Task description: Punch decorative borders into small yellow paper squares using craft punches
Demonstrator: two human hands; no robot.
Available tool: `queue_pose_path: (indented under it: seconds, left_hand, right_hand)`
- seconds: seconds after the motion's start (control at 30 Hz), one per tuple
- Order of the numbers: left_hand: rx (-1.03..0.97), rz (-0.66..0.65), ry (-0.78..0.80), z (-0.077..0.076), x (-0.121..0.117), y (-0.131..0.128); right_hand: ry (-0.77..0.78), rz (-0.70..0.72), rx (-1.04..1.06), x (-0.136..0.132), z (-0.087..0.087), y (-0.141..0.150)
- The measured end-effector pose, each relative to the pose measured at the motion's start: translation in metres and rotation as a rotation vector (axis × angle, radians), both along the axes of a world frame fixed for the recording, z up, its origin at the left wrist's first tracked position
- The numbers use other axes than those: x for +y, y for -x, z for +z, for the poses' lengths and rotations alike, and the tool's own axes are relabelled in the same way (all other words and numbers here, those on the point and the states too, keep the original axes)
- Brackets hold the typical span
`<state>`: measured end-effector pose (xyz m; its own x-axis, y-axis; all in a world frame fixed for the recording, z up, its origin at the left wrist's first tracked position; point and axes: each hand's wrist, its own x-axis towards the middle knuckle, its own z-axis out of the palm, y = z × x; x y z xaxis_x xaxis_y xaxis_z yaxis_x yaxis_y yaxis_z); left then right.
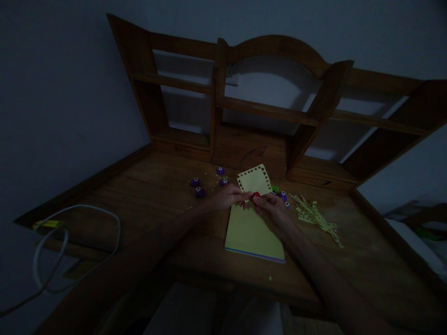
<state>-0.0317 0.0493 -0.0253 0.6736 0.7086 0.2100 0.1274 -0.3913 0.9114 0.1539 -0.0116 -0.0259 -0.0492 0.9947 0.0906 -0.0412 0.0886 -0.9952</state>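
Note:
My left hand (228,197) and my right hand (276,208) meet above a stack of pale yellow paper (254,235). Between their fingertips is a small red craft punch (256,195). The right thumb and fingers are closed around it, and the left fingers pinch at its left side. Just beyond the hands a yellow sheet (254,180) shows small shapes cut along its edges; its near end is partly hidden by the fingers. Dim light hides whether paper sits inside the punch.
Purple craft punches (199,192) stand left of the paper, with more purple ones (282,196) and a green piece (275,189) by my right hand. Punched yellow strips (316,216) lie in a heap at right. A wooden shelf (251,144) rises behind; a white cable (117,223) loops at left.

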Motion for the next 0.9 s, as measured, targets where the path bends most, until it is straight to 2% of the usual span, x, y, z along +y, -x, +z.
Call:
queue_pose_path:
  seconds: [0.17, 0.27, 0.37, 0.43, 0.63, 0.7, 0.8, 0.9]
  left_hand:
    - [-0.070, 0.053, 0.014, 0.009, -0.007, -0.003]
    - [-0.214, 0.068, 0.135, 0.013, -0.013, -0.008]
    - [-0.308, 0.003, 0.290, 0.014, -0.023, -0.016]
    - [-0.323, -0.055, 0.335, 0.017, -0.031, -0.021]
    - [-0.381, -0.017, 0.284, 0.031, -0.055, -0.026]
    - [-0.384, 0.021, 0.266, 0.029, -0.058, -0.026]
    - [-0.383, 0.091, 0.278, 0.019, -0.057, -0.026]
    - [-0.356, 0.094, 0.299, 0.009, -0.053, -0.027]
  right_hand:
    - [0.012, -0.020, 0.047, 0.001, 0.002, 0.000]
    - [0.020, -0.036, 0.068, 0.000, 0.005, 0.000]
    - [0.026, -0.039, 0.103, -0.001, 0.008, 0.003]
    - [0.019, -0.049, 0.105, -0.003, 0.009, 0.004]
    - [-0.016, -0.041, -0.002, -0.009, 0.007, 0.001]
    - [-0.036, -0.042, 0.011, -0.012, 0.008, 0.001]
    - [-0.050, -0.022, 0.017, -0.014, 0.011, 0.005]
    - [-0.053, -0.002, 0.035, -0.014, 0.015, 0.012]
